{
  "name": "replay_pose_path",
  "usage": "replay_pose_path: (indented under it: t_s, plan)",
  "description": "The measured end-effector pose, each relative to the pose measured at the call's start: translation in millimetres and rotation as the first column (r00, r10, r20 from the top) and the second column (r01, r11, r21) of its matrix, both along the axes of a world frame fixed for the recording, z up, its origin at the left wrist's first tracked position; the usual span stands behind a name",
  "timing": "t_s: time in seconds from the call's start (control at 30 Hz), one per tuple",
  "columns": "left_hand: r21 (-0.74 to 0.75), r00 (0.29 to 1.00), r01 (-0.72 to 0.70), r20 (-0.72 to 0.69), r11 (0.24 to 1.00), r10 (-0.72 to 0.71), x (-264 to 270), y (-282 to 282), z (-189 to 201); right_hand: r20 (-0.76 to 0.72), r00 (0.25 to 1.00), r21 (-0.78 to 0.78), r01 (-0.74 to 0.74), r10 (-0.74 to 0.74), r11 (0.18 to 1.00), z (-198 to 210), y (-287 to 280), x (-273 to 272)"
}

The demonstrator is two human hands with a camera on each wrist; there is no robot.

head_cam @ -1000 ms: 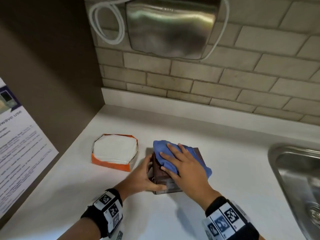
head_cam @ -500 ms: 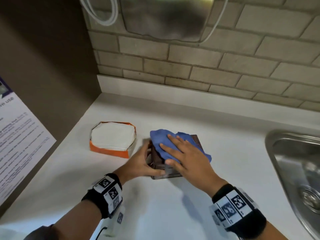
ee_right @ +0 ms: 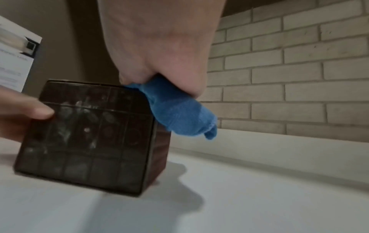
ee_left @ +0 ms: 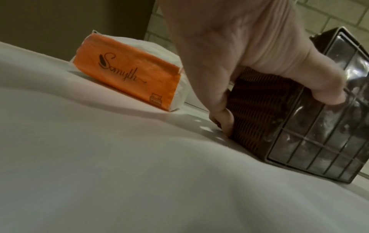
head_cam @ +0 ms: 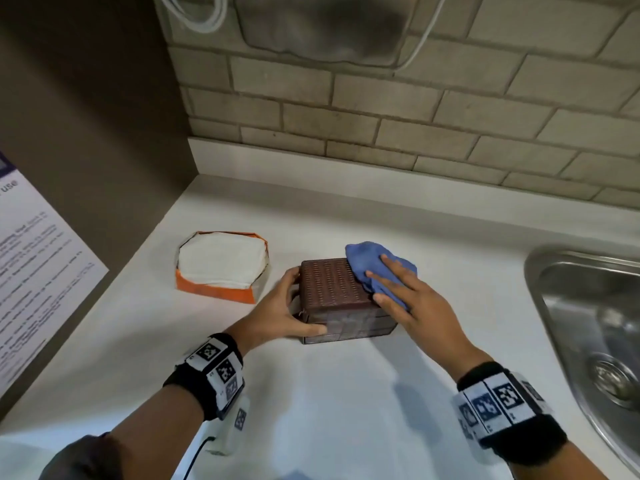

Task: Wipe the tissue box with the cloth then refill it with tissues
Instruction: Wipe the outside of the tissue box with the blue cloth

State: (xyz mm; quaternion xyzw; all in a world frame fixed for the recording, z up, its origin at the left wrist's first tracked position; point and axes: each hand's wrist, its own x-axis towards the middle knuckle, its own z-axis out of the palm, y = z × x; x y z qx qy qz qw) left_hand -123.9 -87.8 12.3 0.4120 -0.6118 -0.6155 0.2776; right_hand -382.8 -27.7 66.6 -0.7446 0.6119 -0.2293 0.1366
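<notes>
The dark brown woven tissue box sits mid-countertop, toward the back edge. The left hand is clamped round its left side, thumb on the near face. The right hand, fingers flat and spread, presses a crumpled blue cloth onto the box's top right edge. My worry: half that cloth hangs off the side, so it could slip out from under the fingers. Push too hard sideways and the box might skid toward the steel sink. The orange pack of white tissues waits near the left edge.
</notes>
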Motion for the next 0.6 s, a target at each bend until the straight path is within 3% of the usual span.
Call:
replay_pose_path:
  t_s: [0.1,0.2,0.27,0.33,0.4,0.47,0.53,0.6]
  plan:
    - [0.007,1.0,-0.012,-0.006,1.0,0.012,-1.6,0.9,-0.5,-0.092,0.995,-0.098,0.039,-0.048,0.994,-6.8,-1.2,28.5]
    - [-0.021,1.0,-0.019,0.025,1.0,0.019,0.3,0.9,-0.3,-0.174,0.983,-0.18,-0.095,0.063,0.979,-11.8,-7.6,87.2]
    - [-0.068,0.998,-0.005,0.06,0.998,0.01,-0.2,2.0,-1.4,-0.207,0.969,-0.151,-0.171,0.138,0.974,-9.9,-6.1,92.8]
    - [-0.035,0.999,-0.035,0.024,0.999,0.036,-1.8,2.6,-0.9,-0.125,0.989,-0.148,-0.097,0.078,0.984,-10.1,-2.9,64.7]
    - [-0.01,0.999,-0.038,-0.007,0.999,0.038,-3.3,3.7,2.1,0.029,0.996,-0.114,0.092,-0.089,0.989,-6.2,-0.5,29.1]
    - [0.012,0.999,-0.031,-0.013,0.999,0.032,-4.6,4.3,2.3,0.065,0.982,-0.101,0.181,-0.175,0.978,-7.0,-0.7,18.9]
    - [0.029,0.998,-0.05,-0.038,0.998,0.051,-4.3,4.9,0.6,-0.061,0.984,-0.202,0.155,-0.17,0.967,-6.9,-1.2,48.7]
    - [0.015,0.998,-0.05,-0.043,0.999,0.051,-3.1,5.0,-1.8,-0.137,0.989,-0.249,0.018,-0.053,0.968,-10.2,-4.4,87.3]
